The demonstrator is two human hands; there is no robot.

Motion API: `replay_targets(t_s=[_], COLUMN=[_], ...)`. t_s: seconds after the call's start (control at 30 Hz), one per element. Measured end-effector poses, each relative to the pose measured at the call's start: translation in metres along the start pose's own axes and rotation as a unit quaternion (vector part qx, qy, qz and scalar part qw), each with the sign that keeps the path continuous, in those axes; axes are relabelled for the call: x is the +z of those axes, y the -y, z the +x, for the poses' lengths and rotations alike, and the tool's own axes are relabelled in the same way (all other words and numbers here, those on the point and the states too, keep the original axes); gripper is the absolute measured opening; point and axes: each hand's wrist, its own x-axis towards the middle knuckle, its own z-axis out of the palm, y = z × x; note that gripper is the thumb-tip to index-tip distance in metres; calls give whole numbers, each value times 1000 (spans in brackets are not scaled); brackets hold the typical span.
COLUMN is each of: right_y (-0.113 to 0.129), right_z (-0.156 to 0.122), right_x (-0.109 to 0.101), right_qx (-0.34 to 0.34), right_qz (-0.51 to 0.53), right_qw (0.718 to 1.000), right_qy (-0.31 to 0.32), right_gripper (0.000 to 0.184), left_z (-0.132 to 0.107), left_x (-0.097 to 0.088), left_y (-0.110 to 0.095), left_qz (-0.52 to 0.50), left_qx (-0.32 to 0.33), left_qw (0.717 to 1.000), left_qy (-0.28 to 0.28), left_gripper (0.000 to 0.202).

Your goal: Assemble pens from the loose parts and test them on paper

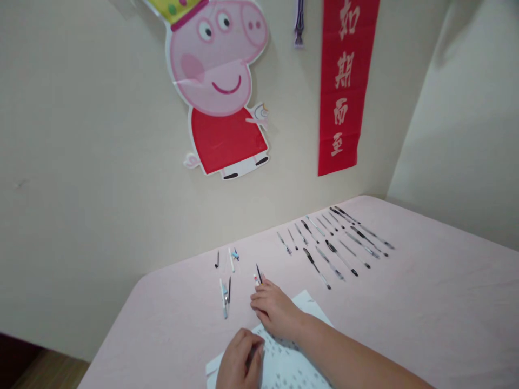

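Note:
My right hand (pixel 279 313) reaches over the upper edge of a white sheet with dark printed marks (pixel 290 364). Its fingers are bent and closed beside a thin dark pen (pixel 259 273) and a small white piece with a red spot (pixel 256 280), whose lower ends they hide. What those fingers hold is hidden. Near the lower edge, my left hand (pixel 241 361) rests curled on the sheet's left side, thumb against fingers; anything inside is hidden. Left of my right hand lie a white-and-blue drawing compass (pixel 224 300) and a thin black stick (pixel 229 290).
Farther back lie another white-and-blue compass (pixel 233 258) and a short black piece (pixel 217 259). Several pens and refills (pixel 318 267) lie in slanting rows at the right on the pink tabletop (pixel 430 292). Behind stands a wall with a cartoon pig cutout (pixel 227 138) and a red banner (pixel 344 97).

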Motion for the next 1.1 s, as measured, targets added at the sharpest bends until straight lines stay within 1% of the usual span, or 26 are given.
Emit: replay_targets(t_s=[0.07, 0.13, 0.2, 0.3, 0.37, 0.5, 0.6, 0.67, 0.7, 0.77, 0.83, 0.87, 0.93, 0.97, 1.03, 1.1], right_y=[1, 2, 2, 1, 1, 2, 1, 1, 1, 1, 1, 0, -1, -2, -3, -6], right_z=[-1, -1, -2, -3, -3, -2, -1, 0, 0, 0, 0, 1, 2, 3, 4, 4], right_x=[0, -1, -2, -4, -3, 0, 0, -1, -2, -2, -1, -1, 0, 0, -1, -3], right_qx=[14, 50, 78, 91, 98, 118, 111, 92, 82, 67, 61, 60, 67, 77, 111, 147], right_qz=[3, -5, -16, -20, -22, -35, -37, -27, -20, -3, 12, 19, 29, 31, 22, 6], right_qw=[1000, 998, 996, 996, 995, 992, 993, 995, 996, 998, 998, 998, 997, 996, 992, 986], right_qy=[-25, -41, -32, -11, -8, 2, 0, -7, -10, -19, -25, -27, -33, -39, -59, -72], right_gripper=[24, 27, 28, 28, 31, 34, 31, 30, 30, 31, 33, 34, 35, 34, 34, 34], left_z=[0, 1, 1, 1, 1, 4, 12, 19, 23, 30, 36, 39, 45, 48, 57, 66], left_x=[0, 1, 2, 1, -1, -10, -13, -11, -9, -3, 4, 6, 10, 10, 9, 7], left_y=[0, 1, 1, 2, 1, -2, -3, -1, 1, 6, 9, 10, 7, 4, -5, -14], left_qz=[-3, -9, -22, -70, -118, -199, -223, -227, -221, -180, -111, -79, -16, 17, 83, 137], left_qx=[-3, -7, -14, -39, -70, -149, -191, -217, -223, -214, -181, -169, -162, -158, -155, -167], left_qw=[1000, 1000, 1000, 997, 990, 968, 956, 949, 949, 958, 971, 976, 980, 982, 981, 975], left_qy=[0, -3, -9, -23, -33, -44, -29, -19, -25, -67, -110, -115, -115, -106, -81, -46], left_gripper=[14, 15, 16, 19, 24, 38, 42, 43, 42, 37, 31, 30, 32, 32, 30, 26])
